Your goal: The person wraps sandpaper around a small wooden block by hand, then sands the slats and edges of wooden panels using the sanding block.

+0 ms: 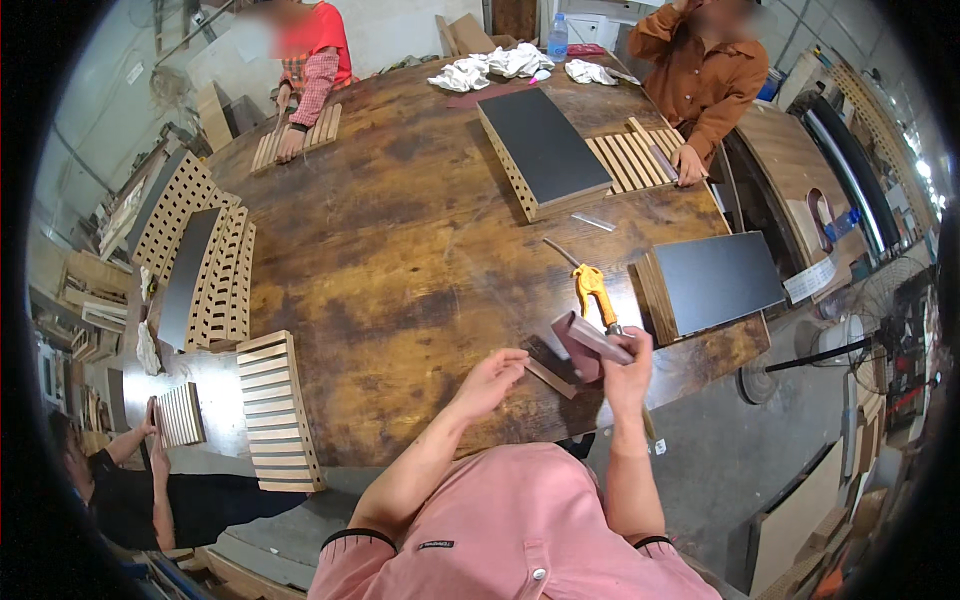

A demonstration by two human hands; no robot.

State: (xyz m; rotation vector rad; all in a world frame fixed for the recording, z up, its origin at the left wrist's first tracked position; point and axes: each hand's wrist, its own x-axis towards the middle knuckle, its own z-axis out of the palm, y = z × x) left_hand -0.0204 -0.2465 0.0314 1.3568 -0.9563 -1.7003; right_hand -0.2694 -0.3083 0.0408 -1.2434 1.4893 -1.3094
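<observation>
Pink-shirted and seated at the near edge, the person point(500, 540) leans both bare forearms over the big round wooden table point(400, 240), its brown top worn and blotched. Across it lie stacks of slatted wooden panels: a tall pile with a dark board on top point(545, 150) toward the far side, another dark-topped pile point(712, 280) at the right edge, and a long slatted strip point(280, 410) hanging over the near left rim. Three other people work around the table, one in red point(315, 55) at the far left with a hand on a slatted panel, one in brown point(705, 75) at the far right, one in black point(150, 480) low on the left. White rags point(500, 65) sit bunched at the far edge. Closer in, the right hand point(628, 372) is closed around a maroon sanding block point(588, 340), lifted just above the tabletop. The left hand point(492, 378) is open, fingers loosely curled, its tips at a thin wooden strip point(550, 377) lying flat on the table between the two hands. Just beyond the block, a yellow-handled tool point(592, 285) rests on the wood.
</observation>
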